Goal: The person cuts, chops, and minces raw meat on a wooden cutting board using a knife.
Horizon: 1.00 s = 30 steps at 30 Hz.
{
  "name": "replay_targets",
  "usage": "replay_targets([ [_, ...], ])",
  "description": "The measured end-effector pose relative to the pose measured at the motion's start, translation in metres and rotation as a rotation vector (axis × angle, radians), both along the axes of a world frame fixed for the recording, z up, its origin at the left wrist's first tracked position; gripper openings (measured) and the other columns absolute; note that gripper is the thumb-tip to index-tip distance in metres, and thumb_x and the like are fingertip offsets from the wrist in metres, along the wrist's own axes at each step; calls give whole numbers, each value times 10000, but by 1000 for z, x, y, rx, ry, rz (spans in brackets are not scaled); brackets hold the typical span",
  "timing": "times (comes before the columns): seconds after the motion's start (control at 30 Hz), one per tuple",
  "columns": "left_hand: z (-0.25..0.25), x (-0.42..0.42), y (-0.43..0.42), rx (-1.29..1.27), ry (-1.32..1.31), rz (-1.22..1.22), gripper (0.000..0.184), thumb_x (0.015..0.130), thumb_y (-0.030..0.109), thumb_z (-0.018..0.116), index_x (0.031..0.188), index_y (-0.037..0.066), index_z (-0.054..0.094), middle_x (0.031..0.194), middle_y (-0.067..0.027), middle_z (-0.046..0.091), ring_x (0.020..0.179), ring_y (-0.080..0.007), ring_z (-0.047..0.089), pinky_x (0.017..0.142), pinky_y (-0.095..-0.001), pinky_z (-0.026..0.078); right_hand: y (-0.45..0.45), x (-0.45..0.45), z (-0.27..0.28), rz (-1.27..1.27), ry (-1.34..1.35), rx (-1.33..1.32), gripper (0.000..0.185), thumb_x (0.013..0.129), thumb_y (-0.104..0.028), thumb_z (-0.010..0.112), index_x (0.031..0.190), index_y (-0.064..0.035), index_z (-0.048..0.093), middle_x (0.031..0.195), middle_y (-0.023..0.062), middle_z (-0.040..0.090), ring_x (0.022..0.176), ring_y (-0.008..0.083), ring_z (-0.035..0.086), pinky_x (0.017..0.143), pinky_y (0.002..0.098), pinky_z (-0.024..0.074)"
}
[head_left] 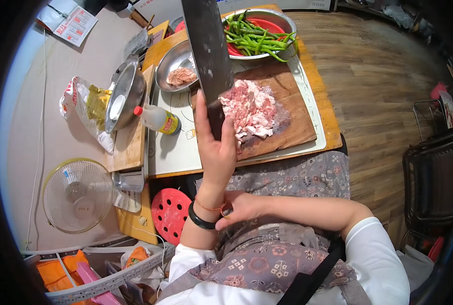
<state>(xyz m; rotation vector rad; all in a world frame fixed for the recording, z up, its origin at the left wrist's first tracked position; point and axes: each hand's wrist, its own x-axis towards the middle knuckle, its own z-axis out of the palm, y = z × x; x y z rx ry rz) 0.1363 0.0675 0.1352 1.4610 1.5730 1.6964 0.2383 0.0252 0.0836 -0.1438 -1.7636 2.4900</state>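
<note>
My left hand (pixel 216 147) holds a large dark cleaver (pixel 208 46) by its handle, blade pointing up and away. My right hand (pixel 236 207) is wrapped round my left wrist, beside a red string bracelet (pixel 206 205) and a black bangle (pixel 201 218); some of its fingers are hidden. Just right of the cleaver, chopped pink and white meat (pixel 252 109) lies on a wooden cutting board (pixel 297 127). Behind the blade at the left, a steel bowl (pixel 163 76) holds some minced meat (pixel 181 76).
A steel basin (pixel 290 23) with a red colander and green peppers (pixel 257 38) stands at the back. Left of the board are a red-capped bottle (pixel 160 120) and a tilted metal bowl (pixel 130 91). A fan (pixel 78 195), red stool (pixel 170 216) and black chair (pixel 432 178) stand around.
</note>
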Motion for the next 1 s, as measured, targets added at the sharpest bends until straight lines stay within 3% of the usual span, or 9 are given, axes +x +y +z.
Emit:
replay_targets([
  [0.03,5,-3,-2,131,351,40,616,917,-6,462,1451,57,163,1137,-96,560,861,-184,608,737,-278,498,7,6,-9,-7,-2,3,640,770,-280,757,1270,-25,449,1193,66,545,1048,169,532,920,322,434],
  [0.17,-3,-20,-44,-294,352,75,679,882,40,510,1445,7,130,1209,-210,536,985,-245,604,819,-333,482,44,29,-29,-358,-184,-438,652,874,-306,636,1385,-64,311,1254,86,514,1094,144,515,921,303,438],
  [0.3,-55,11,-62,-320,485,87,795,813,120,578,1412,-77,94,1110,-289,561,973,-406,595,799,-392,493,41,6,-9,-683,42,-254,649,897,-308,603,1372,-29,259,1228,92,478,1059,162,505,927,311,417],
  [0.43,-71,21,-73,-261,530,-84,752,797,124,597,1390,-90,187,1137,-253,576,1067,-367,567,966,-370,405,51,19,-39,-830,-208,-117,287,929,-173,530,1170,-66,416,974,37,545,878,117,561,774,273,483],
  [0.5,-70,-1,-76,-427,-58,-357,643,808,112,585,1364,-55,310,1124,-214,602,1092,-324,564,977,-361,397,71,27,-42,-828,-305,-109,200,955,-150,465,1127,-61,414,818,52,550,728,108,570,632,245,498],
  [0.57,-99,-36,-62,-304,350,-74,472,859,117,534,1294,-37,431,1081,-156,631,1011,-311,591,921,-360,436,88,28,-15,-769,-414,-136,217,948,-138,464,1145,-61,414,773,48,551,668,128,570,599,297,507],
  [0.63,-144,-73,-49,-330,579,171,463,880,165,527,1281,-46,430,1217,-212,531,1137,-367,489,985,-412,378,105,26,-10,-726,-370,62,256,943,-145,473,1182,-83,401,773,68,570,655,124,584,546,308,497],
  [0.73,-175,-104,-32,-407,716,263,575,879,210,540,1370,3,324,1380,-240,342,1275,-399,324,1066,-442,271,123,9,9,-915,-370,966,313,917,-159,502,1191,-62,384,851,212,617,750,362,628,633,437,487],
  [1.0,-175,-103,-23,-534,863,253,687,814,358,608,1394,102,344,1387,-256,315,1292,-415,283,1080,-481,227,163,-16,-12,-527,-761,1192,281,912,-271,493,1091,-70,411,804,268,611,773,457,591,680,539,452],
])
